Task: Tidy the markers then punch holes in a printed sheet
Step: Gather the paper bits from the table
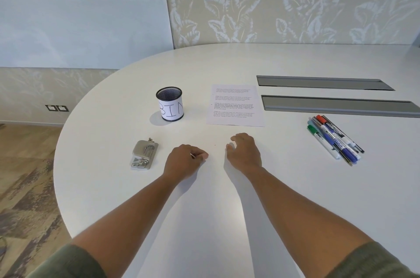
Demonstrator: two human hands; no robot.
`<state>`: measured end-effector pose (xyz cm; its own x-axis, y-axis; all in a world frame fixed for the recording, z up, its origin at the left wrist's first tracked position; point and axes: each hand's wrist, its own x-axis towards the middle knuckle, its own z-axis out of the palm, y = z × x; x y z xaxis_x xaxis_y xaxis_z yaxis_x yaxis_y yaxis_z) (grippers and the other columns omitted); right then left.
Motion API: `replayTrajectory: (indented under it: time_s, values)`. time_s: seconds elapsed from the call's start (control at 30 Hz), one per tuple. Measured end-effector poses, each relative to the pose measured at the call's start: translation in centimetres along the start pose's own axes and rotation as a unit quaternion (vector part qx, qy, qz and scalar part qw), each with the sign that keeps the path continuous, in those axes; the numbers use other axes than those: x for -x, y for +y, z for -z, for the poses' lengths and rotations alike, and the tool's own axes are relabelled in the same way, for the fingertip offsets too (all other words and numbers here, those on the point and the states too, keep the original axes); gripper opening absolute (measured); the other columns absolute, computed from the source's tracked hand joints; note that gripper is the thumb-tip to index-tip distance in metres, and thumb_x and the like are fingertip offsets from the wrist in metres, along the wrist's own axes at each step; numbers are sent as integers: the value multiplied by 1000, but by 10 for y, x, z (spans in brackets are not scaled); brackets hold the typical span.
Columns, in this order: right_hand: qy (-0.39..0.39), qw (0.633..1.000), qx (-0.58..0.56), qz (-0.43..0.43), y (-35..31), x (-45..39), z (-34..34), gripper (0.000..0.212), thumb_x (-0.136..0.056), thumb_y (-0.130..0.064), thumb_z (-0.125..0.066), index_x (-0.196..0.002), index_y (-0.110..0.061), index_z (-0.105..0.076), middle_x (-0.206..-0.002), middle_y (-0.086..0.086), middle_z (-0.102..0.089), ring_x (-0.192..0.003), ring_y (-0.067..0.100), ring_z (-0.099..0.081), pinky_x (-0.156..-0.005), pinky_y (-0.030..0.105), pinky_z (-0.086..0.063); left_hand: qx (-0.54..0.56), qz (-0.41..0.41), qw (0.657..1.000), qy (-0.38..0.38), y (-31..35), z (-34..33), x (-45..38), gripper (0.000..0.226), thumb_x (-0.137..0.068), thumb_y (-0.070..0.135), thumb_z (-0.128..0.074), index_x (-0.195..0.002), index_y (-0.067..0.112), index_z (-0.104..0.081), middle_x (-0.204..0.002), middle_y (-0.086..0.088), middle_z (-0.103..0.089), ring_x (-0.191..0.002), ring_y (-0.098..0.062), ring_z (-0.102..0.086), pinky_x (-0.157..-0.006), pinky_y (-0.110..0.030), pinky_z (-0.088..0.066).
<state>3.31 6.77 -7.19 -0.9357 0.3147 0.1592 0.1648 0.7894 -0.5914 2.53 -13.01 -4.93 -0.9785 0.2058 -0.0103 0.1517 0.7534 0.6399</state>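
Observation:
Several markers [334,139] lie bunched together on the white table [204,221] at the right, with red, green and blue caps. A printed sheet [235,105] lies flat behind my hands. Left of it stands a black mesh cup [170,104] with a paper label reading "BIN". A silver hole punch [143,155] sits at the left. My left hand [184,160] rests on the table with fingers curled in, holding nothing. My right hand [244,151] hovers just right of it, fingers loosely apart and empty.
Two grey cable hatches [325,83] are set into the table at the back right. The table's rounded edge runs along the left, above a patterned floor. A leaf-patterned wall stands behind.

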Motion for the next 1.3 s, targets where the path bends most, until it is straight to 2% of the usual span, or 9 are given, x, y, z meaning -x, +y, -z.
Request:
replayTrajectory:
  time_s: [0.1, 0.17, 0.27, 0.4, 0.73, 0.9, 1.13, 1.23, 1.3]
  values:
    - [10, 999, 33, 15, -5, -2, 1, 32, -95, -28, -53, -124, -16, -62, -131, -3, -55, -125, 20, -43, -99, 34, -38, -1, -4, 1000, -4, 0, 2, 1, 12, -84, 42, -68, -86, 37, -78, -81, 23, -69, -79, 0, -64, -66, -18, -42]
    - [16, 998, 48, 23, -7, -3, 1, 31, -95, -27, -53, -122, -16, -64, -127, -2, -56, -122, 21, -43, -99, 34, -36, 2, -2, 1000, -5, 2, 1, 2, 13, -76, 49, -71, -83, 40, -77, -83, 25, -70, -79, 5, -63, -66, -17, -42]
    - [11, 999, 41, 24, -11, -3, 0, 29, -95, -28, -54, -119, -16, -65, -124, -1, -57, -121, 21, -43, -97, 35, -40, -4, 5, 1000, -4, 4, 0, 4, 21, -67, 55, -75, -84, 43, -75, -85, 25, -67, -82, 7, -62, -67, -15, -42]
    - [-15, 999, 34, 23, -12, -2, 0, 29, -95, -30, -54, -119, -17, -64, -124, -1, -56, -122, 20, -43, -93, 34, -42, -14, 1, 1000, 1, 6, 0, 3, 18, -65, 55, -76, -80, 44, -74, -82, 27, -67, -80, 7, -61, -66, -18, -42]
    - [-44, 999, 10, 29, -17, -6, 2, 27, -92, -29, -57, -115, -22, -68, -115, -2, -61, -117, 19, -48, -89, 35, -48, -82, -54, 995, -22, 12, 6, -3, 8, -77, 43, -71, -79, 37, -76, -85, 18, -64, -77, -3, -60, -61, -22, -38]
    - [-65, 997, 11, 41, -25, -7, 0, 25, -91, -31, -59, -112, -25, -72, -113, 0, -61, -114, 20, -53, -91, 38, -50, -118, -71, 990, -31, 14, 1, -5, 9, -82, 36, -64, -80, 34, -73, -90, 12, -63, -80, -11, -61, -67, -28, -44]
    - [-88, 995, 47, 16, -40, -14, 1, 21, -90, -29, -57, -98, -25, -76, -107, 2, -59, -100, 23, -59, -73, 30, -46, -150, -59, 985, -56, 17, -7, -7, 23, -85, 16, -49, -82, 25, -70, -95, 7, -60, -83, -22, -63, -70, -33, -49]
    - [-88, 994, 57, 2, -45, -16, 3, 18, -85, -24, -59, -90, -23, -77, -102, -2, -65, -93, 23, -63, -71, 30, -50, -129, -49, 989, -56, 14, -8, -8, 23, -86, 14, -48, -84, 20, -70, -98, 4, -62, -86, -23, -64, -78, -39, -54]
    - [-94, 993, 70, -5, -49, -17, 4, 17, -82, -21, -61, -83, -21, -77, -95, -3, -70, -86, 23, -65, -69, 28, -52, -114, -53, 991, -54, 11, -9, -9, 20, -88, 18, -49, -83, 23, -68, -97, 6, -61, -86, -21, -63, -79, -37, -52]
